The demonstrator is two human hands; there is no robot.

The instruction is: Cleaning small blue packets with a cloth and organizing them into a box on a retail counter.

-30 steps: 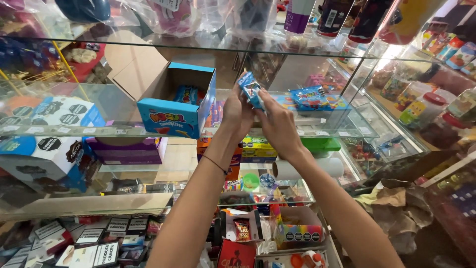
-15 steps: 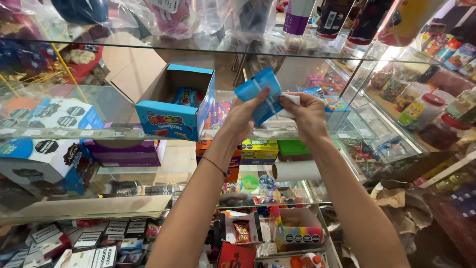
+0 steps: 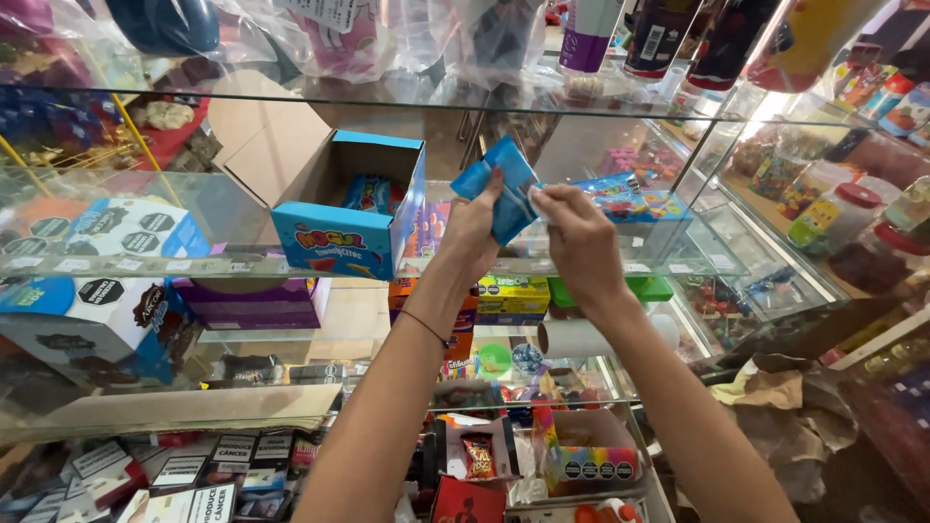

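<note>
Far to the left of our fingers, a white and blue carton (image 3: 116, 237) with black octagon marks rests on the glass shelf (image 3: 242, 263). Nearer in, an open blue candy display box (image 3: 354, 218) stands on that same shelf, its cardboard flap raised behind it and blue packets lying inside — it sits just left of our left hand (image 3: 475, 232), apart from it.

Our left hand is raised in front of the shelf, fingers closed around the lower edge of a small blue packet (image 3: 502, 189), thumb lying across its face. The packet stands tilted above the knuckles, held between both hands. Our right hand (image 3: 576, 242) pinches the packet's right edge, at a pale strip, with fingertips drawn narrow.

Just beyond the right fingers, a flat, colourful candy package (image 3: 630, 199) lies on the shelf. Below the wrists — on a lower level — lies a white paper roll (image 3: 581, 339).
</note>
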